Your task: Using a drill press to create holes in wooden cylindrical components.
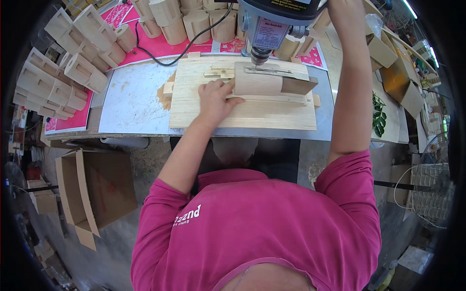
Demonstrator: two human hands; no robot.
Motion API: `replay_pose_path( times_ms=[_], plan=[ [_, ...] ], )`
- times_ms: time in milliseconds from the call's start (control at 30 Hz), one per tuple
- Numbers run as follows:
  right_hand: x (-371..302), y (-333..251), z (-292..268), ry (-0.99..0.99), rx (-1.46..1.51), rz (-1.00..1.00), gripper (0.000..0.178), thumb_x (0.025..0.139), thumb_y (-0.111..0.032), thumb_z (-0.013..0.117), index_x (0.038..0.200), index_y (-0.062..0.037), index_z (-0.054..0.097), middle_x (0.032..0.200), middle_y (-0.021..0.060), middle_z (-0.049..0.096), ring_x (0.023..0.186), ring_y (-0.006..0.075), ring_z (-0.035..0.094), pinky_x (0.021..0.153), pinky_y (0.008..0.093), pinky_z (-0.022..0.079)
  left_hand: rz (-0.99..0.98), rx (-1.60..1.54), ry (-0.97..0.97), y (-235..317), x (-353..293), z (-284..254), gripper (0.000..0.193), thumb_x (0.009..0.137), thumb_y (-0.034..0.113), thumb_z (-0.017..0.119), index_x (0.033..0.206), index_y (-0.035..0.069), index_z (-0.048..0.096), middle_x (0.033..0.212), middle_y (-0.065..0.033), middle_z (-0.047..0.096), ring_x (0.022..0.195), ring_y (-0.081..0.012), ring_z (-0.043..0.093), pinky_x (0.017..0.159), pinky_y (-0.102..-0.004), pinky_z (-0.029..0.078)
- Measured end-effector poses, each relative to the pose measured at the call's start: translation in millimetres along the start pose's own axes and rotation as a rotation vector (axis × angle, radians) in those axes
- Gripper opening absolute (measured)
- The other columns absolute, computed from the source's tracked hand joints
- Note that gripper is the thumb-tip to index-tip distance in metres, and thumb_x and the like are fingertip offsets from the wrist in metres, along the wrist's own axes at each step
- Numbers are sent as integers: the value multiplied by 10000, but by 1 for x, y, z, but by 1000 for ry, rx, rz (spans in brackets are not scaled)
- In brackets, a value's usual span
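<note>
A pale wooden cylinder (pixel 257 83) lies on its side on a light wooden board (pixel 208 114), against wooden strips. My left hand (pixel 217 99) grips its left end, with the thumb along the near side. Over the cylinder hangs a bench drill press (pixel 272 29); its chuck (pixel 259 56) holds a thin bit that reaches down to a slotted flat piece (pixel 276 72) on top. A grey-brown flat piece (pixel 299 86) sits at the cylinder's right end. Raised beside the drill head, my right hand (pixel 344 6) is cut off by the upper edge, so its fingers are hidden.
Several slotted wooden cylinders (pixel 87 72) are stacked at the left, and more (pixel 196 26) stand behind the board. A black cable (pixel 182 58) curves across the table. Sawdust (pixel 166 97) lies left of the board. An open cardboard box (pixel 97 189) stands on the floor.
</note>
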State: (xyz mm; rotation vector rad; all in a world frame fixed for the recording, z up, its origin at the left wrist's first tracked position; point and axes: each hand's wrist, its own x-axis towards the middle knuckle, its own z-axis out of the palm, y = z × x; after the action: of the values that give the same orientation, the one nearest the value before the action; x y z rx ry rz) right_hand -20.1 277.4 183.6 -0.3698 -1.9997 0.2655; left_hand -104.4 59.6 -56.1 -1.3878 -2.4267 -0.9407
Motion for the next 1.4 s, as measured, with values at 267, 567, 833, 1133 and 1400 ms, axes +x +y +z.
replay_pose_path(
  times_ms=[267, 567, 833, 1133, 1400],
  plan=[
    [-8, 13, -2, -102, 173, 28, 347, 869, -288, 461, 770, 23, 579, 621, 100, 515, 578, 182, 484, 549, 302, 370, 14, -19, -13, 3, 1, 2, 545, 623, 359, 731, 1115, 163, 604, 728, -37, 502, 791, -212, 511, 749, -370, 290],
    [-126, -35, -31, -71, 344, 258, 104, 824, -55, 542, 778, 25, 592, 547, 65, 482, 485, 136, 434, 481, 248, 356, -12, -23, -64, 3, 1, -2, 539, 638, 370, 721, 1126, 173, 601, 715, -37, 497, 778, -209, 507, 746, -368, 288],
    [-185, 16, 35, 124, 425, -71, 109, 816, 4, 526, 901, 27, 590, 703, 99, 542, 609, 157, 510, 517, 252, 382, -28, -27, -78, 6, 4, -1, 529, 652, 372, 709, 1129, 172, 599, 703, -40, 488, 777, -214, 503, 759, -366, 289],
    [-109, -5, -6, 204, 442, -66, 131, 823, -116, 581, 896, -7, 580, 659, 87, 563, 580, 145, 524, 510, 252, 406, -33, -30, -81, 3, 1, -3, 533, 648, 363, 716, 1132, 174, 600, 707, -35, 487, 778, -207, 501, 762, -366, 287],
    [1, 18, 21, 23, 251, 81, 364, 875, -319, 493, 831, 33, 572, 663, 168, 542, 636, 220, 522, 624, 327, 418, -31, -52, -39, 5, 1, 0, 535, 639, 364, 725, 1127, 179, 604, 720, -34, 496, 784, -203, 501, 765, -365, 288]
  ],
)
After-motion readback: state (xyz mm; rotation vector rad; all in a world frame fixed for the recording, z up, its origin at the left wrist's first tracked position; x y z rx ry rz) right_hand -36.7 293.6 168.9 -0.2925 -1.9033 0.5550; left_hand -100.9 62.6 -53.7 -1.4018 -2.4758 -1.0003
